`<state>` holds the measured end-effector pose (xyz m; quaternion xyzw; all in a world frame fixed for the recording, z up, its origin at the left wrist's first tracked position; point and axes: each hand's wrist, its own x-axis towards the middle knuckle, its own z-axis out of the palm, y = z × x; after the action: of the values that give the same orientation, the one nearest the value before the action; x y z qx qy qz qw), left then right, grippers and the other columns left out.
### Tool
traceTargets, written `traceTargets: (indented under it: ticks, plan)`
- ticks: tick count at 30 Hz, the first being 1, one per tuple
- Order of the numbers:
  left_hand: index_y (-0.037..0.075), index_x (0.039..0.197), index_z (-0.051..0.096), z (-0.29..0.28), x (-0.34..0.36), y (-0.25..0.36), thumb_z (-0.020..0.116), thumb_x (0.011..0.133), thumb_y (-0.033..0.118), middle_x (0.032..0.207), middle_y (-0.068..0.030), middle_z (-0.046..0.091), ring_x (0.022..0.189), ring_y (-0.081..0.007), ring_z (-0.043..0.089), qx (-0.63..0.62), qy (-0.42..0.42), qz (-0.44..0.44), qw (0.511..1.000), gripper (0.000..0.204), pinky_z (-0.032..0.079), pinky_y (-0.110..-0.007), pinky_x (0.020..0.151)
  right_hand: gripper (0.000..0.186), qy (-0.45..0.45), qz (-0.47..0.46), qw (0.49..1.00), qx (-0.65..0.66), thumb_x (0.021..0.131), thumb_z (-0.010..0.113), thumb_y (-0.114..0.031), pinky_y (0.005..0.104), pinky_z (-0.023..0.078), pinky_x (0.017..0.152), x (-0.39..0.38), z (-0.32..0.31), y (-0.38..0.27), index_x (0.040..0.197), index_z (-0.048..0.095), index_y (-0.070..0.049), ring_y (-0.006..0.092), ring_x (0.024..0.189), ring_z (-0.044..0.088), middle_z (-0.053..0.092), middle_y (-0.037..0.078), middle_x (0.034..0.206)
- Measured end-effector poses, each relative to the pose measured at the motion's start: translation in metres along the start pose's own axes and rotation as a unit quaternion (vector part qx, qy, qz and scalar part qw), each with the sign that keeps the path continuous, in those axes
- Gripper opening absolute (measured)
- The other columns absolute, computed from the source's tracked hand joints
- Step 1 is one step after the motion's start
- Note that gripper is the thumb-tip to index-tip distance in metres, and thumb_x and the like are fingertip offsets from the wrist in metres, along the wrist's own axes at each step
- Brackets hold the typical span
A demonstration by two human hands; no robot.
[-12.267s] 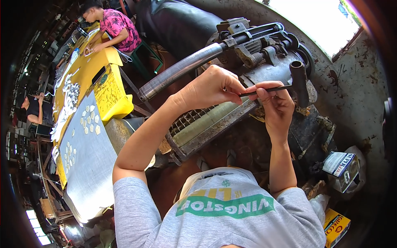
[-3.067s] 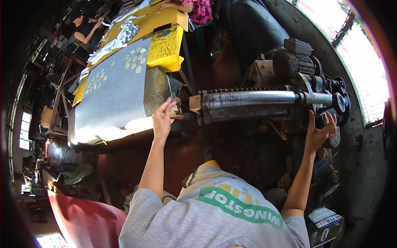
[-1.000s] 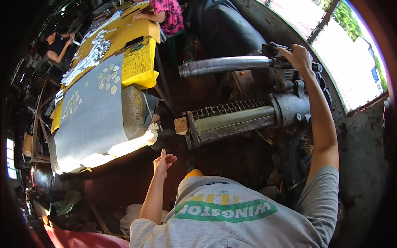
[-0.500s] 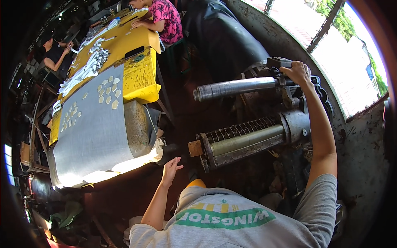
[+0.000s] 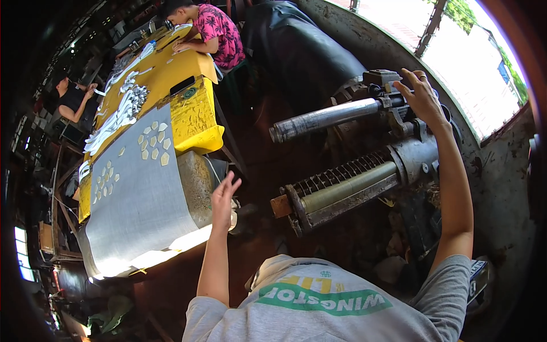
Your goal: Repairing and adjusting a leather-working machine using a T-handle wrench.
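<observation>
Beyond the far edge of the machine frame (image 5: 353, 202), the steel roller (image 5: 327, 119) looks heavy, stiff and slick, best held by its mount (image 5: 399, 121), where the right hand (image 5: 424, 101) spreads, contact unclear, the left hand (image 5: 223, 200) loosely open, empty.

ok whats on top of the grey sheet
On the grey sheet lie two clusters of small pale pieces, with one stray piece between them. The surface directly beneath the sheet is covered.
</observation>
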<state>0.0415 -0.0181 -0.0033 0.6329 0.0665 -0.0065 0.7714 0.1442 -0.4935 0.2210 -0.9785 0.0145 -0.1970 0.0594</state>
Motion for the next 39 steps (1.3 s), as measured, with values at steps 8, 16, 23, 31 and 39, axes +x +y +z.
traceTargets:
  ticks: [8,16,23,31,39]
  plan:
    - [-0.009,0.146,0.010,0.048,0.018,0.095,0.027,0.088,0.072,0.155,-0.0256,0.006,0.144,-0.0363,0.008,-0.498,-0.243,-0.044,0.831,0.101,0.009,-0.048,0.118,0.057,0.020,-0.027,0.995,0.097,0.100,0.038,-0.046,0.0421,0.025,0.111,-0.063,-0.040,0.013,0.145,0.035,-0.012,0.0333,0.136,0.034,0.040,0.018,0.144]
    - [0.000,0.149,0.014,0.048,0.028,0.088,0.016,0.083,0.080,0.156,-0.0228,0.003,0.145,-0.0366,-0.001,-0.500,-0.226,-0.063,0.833,0.103,0.006,-0.057,0.114,0.040,-0.033,-0.057,0.991,0.116,0.096,0.048,-0.016,0.0421,0.038,0.101,-0.044,-0.042,0.012,0.133,0.048,-0.001,0.0372,0.121,0.049,0.053,0.021,0.130]
    - [0.003,0.149,0.018,0.051,0.018,0.075,0.031,0.090,0.069,0.156,-0.0203,0.012,0.144,-0.0377,0.010,-0.513,-0.254,-0.045,0.819,0.089,0.015,-0.058,0.113,0.043,-0.179,-0.008,0.981,0.072,0.099,0.043,-0.035,0.0392,0.045,0.093,0.068,0.014,0.051,0.123,0.058,-0.002,0.0314,0.108,0.059,0.064,0.019,0.114]
    - [0.009,0.148,0.027,-0.001,-0.015,0.065,0.034,0.095,0.061,0.154,-0.0178,0.023,0.142,-0.0338,0.021,-0.425,-0.145,0.000,0.893,0.074,0.022,-0.054,0.112,0.063,-0.247,0.016,0.968,0.033,0.098,0.034,-0.054,0.0410,0.043,0.096,0.153,0.103,0.090,0.120,0.061,-0.002,0.0342,0.112,0.058,0.064,0.021,0.115]
    - [0.010,0.146,0.031,-0.017,-0.029,0.061,0.037,0.096,0.056,0.153,-0.0145,0.027,0.141,-0.0307,0.026,-0.373,-0.063,0.012,0.926,0.068,0.025,-0.051,0.111,0.053,-0.276,-0.023,0.961,0.013,0.097,0.043,-0.048,0.0411,0.048,0.083,0.162,0.106,0.093,0.110,0.066,-0.002,0.0321,0.096,0.064,0.068,0.022,0.100]
